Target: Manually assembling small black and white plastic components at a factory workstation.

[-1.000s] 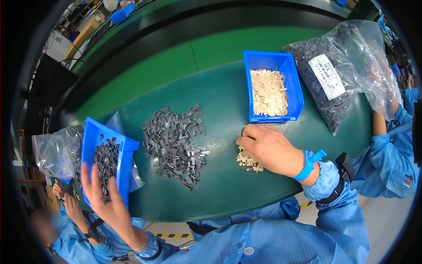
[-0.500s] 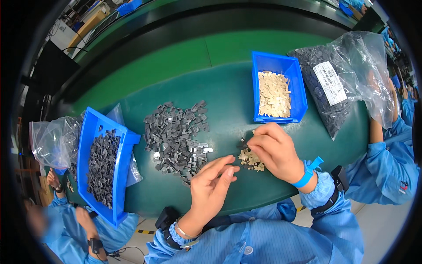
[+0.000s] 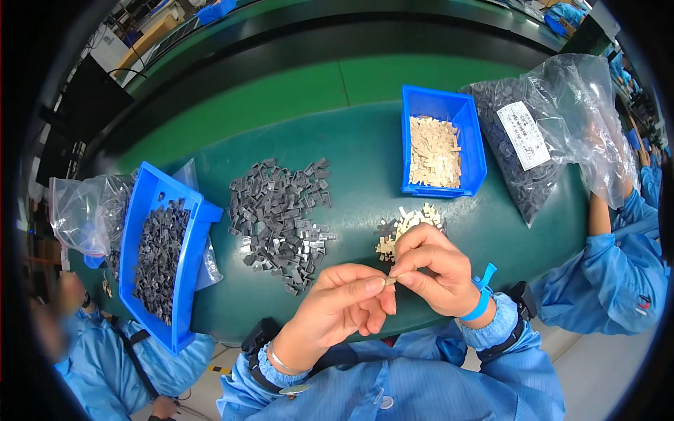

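Note:
My left hand [image 3: 344, 302] and my right hand [image 3: 439, 274] meet above the near part of the green table. A small tan piece [image 3: 390, 280] shows between their fingertips. Left thumb and forefinger pinch one end of it; right thumb and forefinger close on the other end. Fingers cover most of the piece, so its full shape is hidden. Just beyond my right hand lies a small heap of tan flat pieces [image 3: 415, 218] mixed with dark ones. To the left of the hands spreads a pile of dark grey plastic parts [image 3: 277, 210].
A blue bin [image 3: 479, 165] of tan pieces stands beyond the hands. Beside it rests a clear bag of dark parts [image 3: 502, 133]. Another blue bin [image 3: 184, 295] of dark parts is at left, near a second clear bag [image 3: 88, 210]. Co-workers in blue sit on both sides.
My right hand has moved nearer from the small heap and met my left hand, fingertips together on a tan piece. The heap of tan pieces is now less covered.

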The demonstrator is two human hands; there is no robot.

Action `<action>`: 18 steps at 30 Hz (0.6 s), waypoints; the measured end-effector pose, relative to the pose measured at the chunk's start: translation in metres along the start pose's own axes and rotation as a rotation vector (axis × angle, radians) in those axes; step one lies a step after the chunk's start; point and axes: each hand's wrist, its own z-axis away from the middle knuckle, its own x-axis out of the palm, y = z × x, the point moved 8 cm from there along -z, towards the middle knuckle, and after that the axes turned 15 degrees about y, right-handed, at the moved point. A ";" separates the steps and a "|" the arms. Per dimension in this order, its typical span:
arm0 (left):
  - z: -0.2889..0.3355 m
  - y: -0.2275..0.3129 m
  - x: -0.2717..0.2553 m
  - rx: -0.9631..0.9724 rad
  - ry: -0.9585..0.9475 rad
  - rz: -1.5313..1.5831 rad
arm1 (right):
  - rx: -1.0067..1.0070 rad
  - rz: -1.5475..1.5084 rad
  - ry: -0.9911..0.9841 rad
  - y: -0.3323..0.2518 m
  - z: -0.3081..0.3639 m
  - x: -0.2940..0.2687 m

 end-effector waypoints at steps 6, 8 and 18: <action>0.008 0.013 -0.008 0.347 0.329 -0.382 | -0.305 0.276 0.017 -0.037 -0.004 -0.006; 0.014 0.021 -0.003 0.562 0.370 -0.582 | -0.420 0.491 -0.045 -0.041 -0.001 0.005; 0.039 0.038 0.022 1.177 0.276 -1.319 | -0.311 0.476 -0.029 -0.032 0.003 0.017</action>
